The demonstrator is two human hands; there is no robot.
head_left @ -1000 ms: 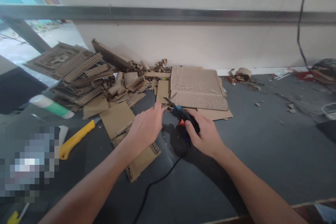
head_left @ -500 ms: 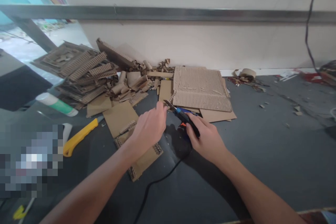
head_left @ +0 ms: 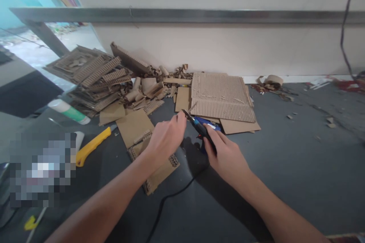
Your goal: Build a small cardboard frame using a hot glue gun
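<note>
My right hand (head_left: pixel 229 153) is wrapped round a black and blue utility knife (head_left: pixel 201 127), its blade pointing up and left. The blade tip is close to the closed fingers of my left hand (head_left: pixel 168 134). Whatever these fingers pinch is too small or hidden to make out. Under the knife lies a blue tool (head_left: pixel 209 122) with a touch of orange, mostly covered; a black cord (head_left: pixel 178 191) runs toward it. A layered cardboard piece (head_left: pixel 161 176) rests below my left wrist, and a ribbed cardboard sheet (head_left: pixel 222 97) lies beyond both hands.
Cardboard pieces are stacked (head_left: pixel 94 78) at the back left, beside curled scraps (head_left: pixel 139 91). A yellow-handled cutter (head_left: pixel 94 146) and a white-green tube (head_left: pixel 70 112) lie at left. A tape roll (head_left: pixel 273 81) sits by the wall on the dark tabletop (head_left: pixel 299 167).
The whole view has shifted slightly, so things appear a little farther right. Both hands keep nearly the same pose, the knife still in the right one.
</note>
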